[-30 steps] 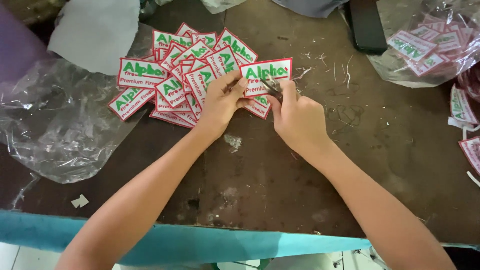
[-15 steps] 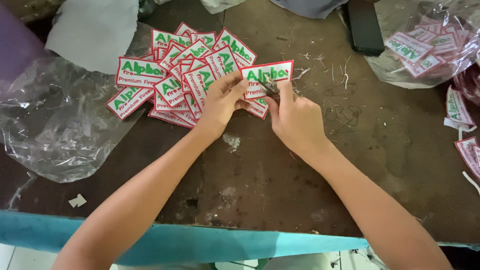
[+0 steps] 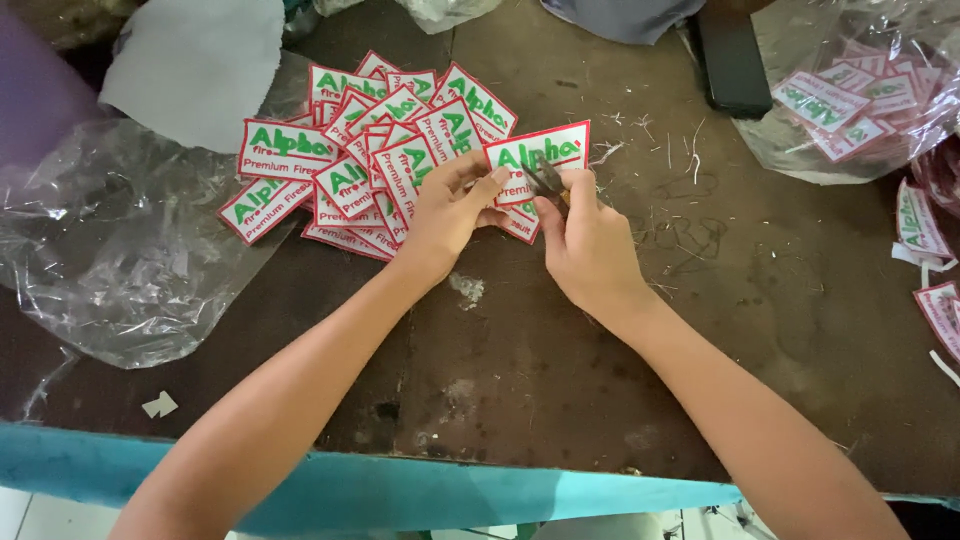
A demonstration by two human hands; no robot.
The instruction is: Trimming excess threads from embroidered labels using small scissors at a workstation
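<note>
My left hand [image 3: 450, 205] holds up a white embroidered patch [image 3: 555, 150] with a red border and green lettering, pinching its lower left part. My right hand [image 3: 590, 245] grips a small dark cutting tool [image 3: 547, 178] whose tip rests against the front of that patch. Just behind and left of both hands lies a fanned heap of the same patches [image 3: 340, 165] on the worn brown table [image 3: 560, 370].
Crumpled clear plastic [image 3: 110, 250] covers the table's left side. A clear bag with more patches [image 3: 850, 100] sits at the back right, loose patches [image 3: 925, 250] at the right edge. A dark flat object [image 3: 730, 60] lies behind. Thread scraps litter the middle. Teal edging [image 3: 400, 490] lines the front.
Both hands stay in place on the patch; the patch and tool have barely shifted. The heap is unchanged.
</note>
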